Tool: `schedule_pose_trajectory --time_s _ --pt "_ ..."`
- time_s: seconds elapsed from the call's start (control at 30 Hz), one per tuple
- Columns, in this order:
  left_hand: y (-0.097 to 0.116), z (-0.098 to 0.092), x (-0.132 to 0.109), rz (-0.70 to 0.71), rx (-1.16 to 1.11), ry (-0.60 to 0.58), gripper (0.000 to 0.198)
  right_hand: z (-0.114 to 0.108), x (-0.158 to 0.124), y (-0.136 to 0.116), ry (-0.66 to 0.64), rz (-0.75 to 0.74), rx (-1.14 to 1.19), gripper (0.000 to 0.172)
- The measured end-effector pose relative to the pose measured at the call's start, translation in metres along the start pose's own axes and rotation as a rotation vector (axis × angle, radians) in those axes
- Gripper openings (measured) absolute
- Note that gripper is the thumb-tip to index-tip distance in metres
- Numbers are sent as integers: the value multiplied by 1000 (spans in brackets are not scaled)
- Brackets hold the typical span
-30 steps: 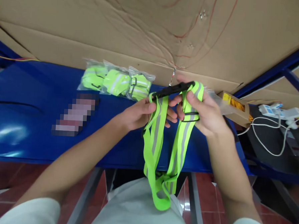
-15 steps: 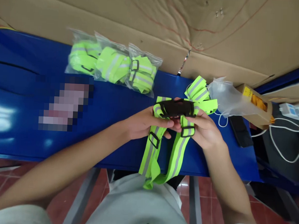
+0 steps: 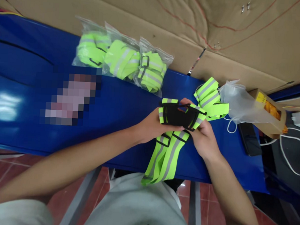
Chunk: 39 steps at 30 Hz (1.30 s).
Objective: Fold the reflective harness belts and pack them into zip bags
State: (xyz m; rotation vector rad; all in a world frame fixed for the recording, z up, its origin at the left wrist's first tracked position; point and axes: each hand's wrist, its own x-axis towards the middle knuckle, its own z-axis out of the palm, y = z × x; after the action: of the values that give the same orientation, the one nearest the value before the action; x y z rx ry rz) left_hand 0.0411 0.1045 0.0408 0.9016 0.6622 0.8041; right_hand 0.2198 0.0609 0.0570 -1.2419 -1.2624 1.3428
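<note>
Both hands hold a neon-yellow reflective strap (image 3: 172, 157) with a grey stripe, above the blue table. Its black plastic buckle (image 3: 178, 116) faces up between them. My left hand (image 3: 153, 126) is closed on the buckle's left end, thumb along its lower edge. On the right end, my right hand (image 3: 204, 137) is closed too, with some fingers hidden behind the buckle. Two black slide adjusters (image 3: 163, 140) sit on the strap just below. The strap's loop hangs down past the table's front edge toward my shirt.
Three zip bags (image 3: 122, 59) of folded yellow straps lie along the back. Another folded strap (image 3: 208, 92) rests at right, near clear plastic bags (image 3: 237, 100), a black phone (image 3: 249, 139) and an open cardboard box (image 3: 272, 112). A pixelated patch (image 3: 72, 100) covers something on the left.
The buckle has been tilted so its broad face shows more, and the two adjusters have come closer together. The hanging strap lengths have drawn together. The view has shifted slightly.
</note>
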Motion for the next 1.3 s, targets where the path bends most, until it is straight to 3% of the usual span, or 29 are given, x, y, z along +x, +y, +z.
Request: schedule_pose_trajectory --time_s 0.13,0.27,0.37,0.47,0.63,0.77,0.87,0.97,1.03,1.13,1.23,1.3 --pt "-2 0 -2 8 -10 65 61 -10 -2 -11 -166 4 -56 53" --pt "-1 4 -4 -23 59 98 58 -7 -3 -13 -36 -3 -43 39" --pt "0 7 -5 -30 -66 -6 71 -6 -4 -12 25 7 5 33" --pt "0 9 -6 -138 -227 -186 77 -11 -4 -10 83 -48 -45 30" --pt "4 2 -5 -280 -344 -370 47 -23 -5 -17 17 -341 -339 28" --pt "22 -6 0 -294 -306 -452 63 -34 -5 -40 -43 -591 -694 33" --pt "32 -10 4 -281 -249 -401 54 -39 -2 -54 -206 -648 -928 40" --pt "30 -15 8 -251 -246 -274 37 -37 2 -51 -329 -579 -948 48" --pt "25 -19 7 -202 -234 -174 40 -33 6 -38 -352 -467 -740 60" --pt "16 -21 0 -46 -97 -54 56 -25 13 -10 -227 -264 -314 73" --pt "6 -16 -6 132 148 -1 59 -18 19 14 -32 -102 -138 59" --pt "0 -12 -7 197 321 38 61 -16 22 21 12 -33 -94 52"
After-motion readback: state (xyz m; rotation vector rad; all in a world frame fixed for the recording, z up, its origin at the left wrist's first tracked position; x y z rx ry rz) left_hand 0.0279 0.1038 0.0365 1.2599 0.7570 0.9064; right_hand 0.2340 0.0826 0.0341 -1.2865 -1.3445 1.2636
